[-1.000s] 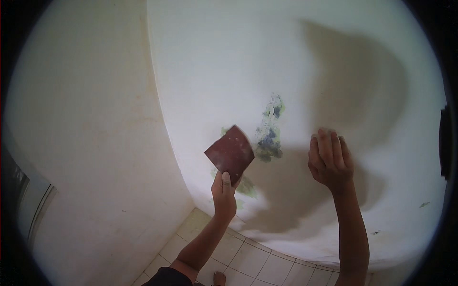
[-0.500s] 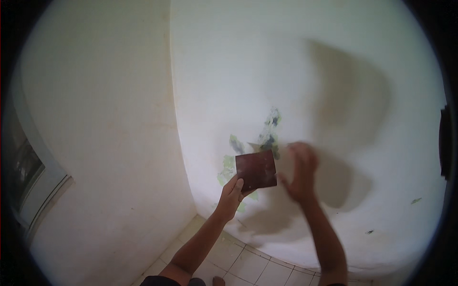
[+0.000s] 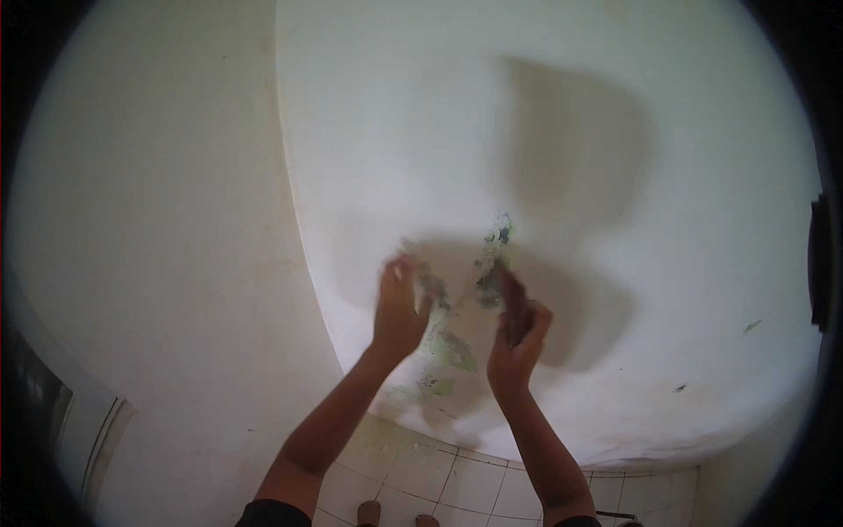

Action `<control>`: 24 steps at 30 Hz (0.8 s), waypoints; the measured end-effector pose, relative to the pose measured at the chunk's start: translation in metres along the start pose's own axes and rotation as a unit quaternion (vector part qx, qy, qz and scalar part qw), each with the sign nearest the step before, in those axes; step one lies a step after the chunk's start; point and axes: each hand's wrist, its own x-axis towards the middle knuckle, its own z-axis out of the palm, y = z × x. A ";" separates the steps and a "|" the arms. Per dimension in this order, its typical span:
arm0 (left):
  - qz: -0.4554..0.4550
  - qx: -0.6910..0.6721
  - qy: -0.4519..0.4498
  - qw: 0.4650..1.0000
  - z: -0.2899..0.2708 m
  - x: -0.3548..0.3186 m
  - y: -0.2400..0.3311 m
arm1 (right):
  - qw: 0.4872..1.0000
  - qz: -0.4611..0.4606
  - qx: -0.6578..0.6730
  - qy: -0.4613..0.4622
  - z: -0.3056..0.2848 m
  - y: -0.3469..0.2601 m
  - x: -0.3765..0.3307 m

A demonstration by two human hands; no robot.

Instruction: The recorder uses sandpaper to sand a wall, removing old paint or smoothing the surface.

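My right hand [image 3: 515,356] grips a dark reddish-brown piece of sandpaper [image 3: 510,292], turned nearly edge-on and slightly smeared by motion. Its upper end is in front of the dark, flaking part of a peeled paint patch [image 3: 502,230] on the white wall [image 3: 395,114]; whether it touches the wall I cannot tell. To the left, my left hand [image 3: 397,316] is raised with its fingers apart and blurred, holding nothing. It is close to another bare patch with green showing [image 3: 454,351], which runs down the wall between my forearms.
A wall corner [image 3: 294,193] runs down at the left, with a window frame [image 3: 101,448] beyond it. Below are pale floor tiles [image 3: 413,474] and my feet [image 3: 369,512]. A dark object [image 3: 818,263] stands at the far right edge. Shadows fall across the wall.
The sandpaper has passed from my left hand to my right and turned from face-on to edge-on. My left hand has let go and moved up and left. The view has shifted slightly.
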 end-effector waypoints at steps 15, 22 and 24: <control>0.251 0.224 0.191 0.922 -0.003 0.102 -0.135 | 0.794 -0.371 -0.481 -0.005 0.030 -0.001 0.103; 0.243 0.185 0.221 0.926 0.012 0.105 -0.129 | 0.742 -0.414 -0.477 -0.226 -0.014 0.109 0.010; 0.241 0.201 0.214 0.925 0.004 0.102 -0.134 | 0.744 -0.420 -0.473 -0.214 -0.010 0.096 0.032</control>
